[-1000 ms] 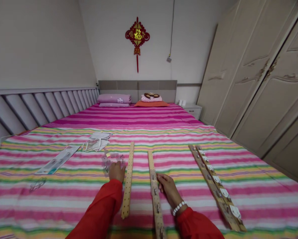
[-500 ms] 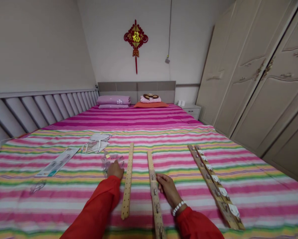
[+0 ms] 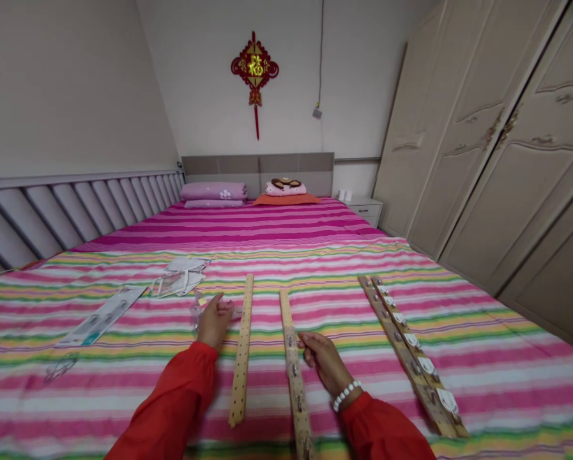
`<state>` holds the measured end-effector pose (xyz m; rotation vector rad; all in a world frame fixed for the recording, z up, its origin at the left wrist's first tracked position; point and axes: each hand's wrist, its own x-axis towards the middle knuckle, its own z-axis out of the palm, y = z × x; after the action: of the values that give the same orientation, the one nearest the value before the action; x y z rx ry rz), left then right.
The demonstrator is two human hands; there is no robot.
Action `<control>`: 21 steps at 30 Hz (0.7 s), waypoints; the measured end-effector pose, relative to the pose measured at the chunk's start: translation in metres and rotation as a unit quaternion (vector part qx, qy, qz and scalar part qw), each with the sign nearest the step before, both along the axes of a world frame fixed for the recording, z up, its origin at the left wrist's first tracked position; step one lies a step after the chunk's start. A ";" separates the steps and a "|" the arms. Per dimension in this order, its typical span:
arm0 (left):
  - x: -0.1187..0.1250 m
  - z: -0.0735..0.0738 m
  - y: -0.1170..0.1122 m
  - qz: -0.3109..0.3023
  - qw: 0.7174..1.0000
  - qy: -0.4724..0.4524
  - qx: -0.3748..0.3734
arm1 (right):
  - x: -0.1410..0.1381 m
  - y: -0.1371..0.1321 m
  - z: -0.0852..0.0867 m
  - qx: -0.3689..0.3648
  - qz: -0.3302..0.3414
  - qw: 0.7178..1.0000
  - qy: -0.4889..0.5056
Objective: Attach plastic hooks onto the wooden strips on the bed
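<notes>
Here, the right hand (image 3: 325, 361) is beside a tan strip (image 3: 296, 384).

Pale walls (image 3: 209, 76), dim light; red-and-gold ornament (image 3: 255, 65) hangs above a grey headboard (image 3: 296, 165), cable (image 3: 321, 51) with small box (image 3: 317, 113) right of the ornament, striped bed (image 3: 286, 223) below, slatted rail (image 3: 82, 201) at left, white nightstand (image 3: 365, 209) and cream wardrobe (image 3: 458, 147) at right.

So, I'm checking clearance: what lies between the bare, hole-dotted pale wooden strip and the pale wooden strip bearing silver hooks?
In the head view, only striped multicoloured cloth shows between the bare strip and the hooked strip.
</notes>
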<state>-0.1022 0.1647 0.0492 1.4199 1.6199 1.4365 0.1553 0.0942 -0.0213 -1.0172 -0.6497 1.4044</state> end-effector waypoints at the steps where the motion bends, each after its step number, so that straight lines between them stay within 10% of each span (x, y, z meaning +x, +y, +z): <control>1: 0.004 0.008 -0.002 -0.028 0.999 -0.033 0.003 | 0.000 0.000 0.004 0.003 -0.001 1.000 -0.003; 6: 0.034 0.041 -0.016 -0.195 0.976 -0.084 -0.053 | -0.006 0.001 0.033 0.042 0.017 0.998 -0.033; 11: 0.066 0.043 -0.023 -0.272 0.954 -0.095 -0.087 | -0.013 0.004 0.061 0.079 0.059 0.994 -0.052; 21: 0.095 0.025 -0.018 -0.247 0.953 -0.149 -0.089 | -0.007 0.016 0.056 0.063 0.072 0.993 -0.072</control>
<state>-0.0071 0.1471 0.0744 1.3095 1.0751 1.1149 0.1483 0.1106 0.0346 -0.9934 -0.9220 1.4049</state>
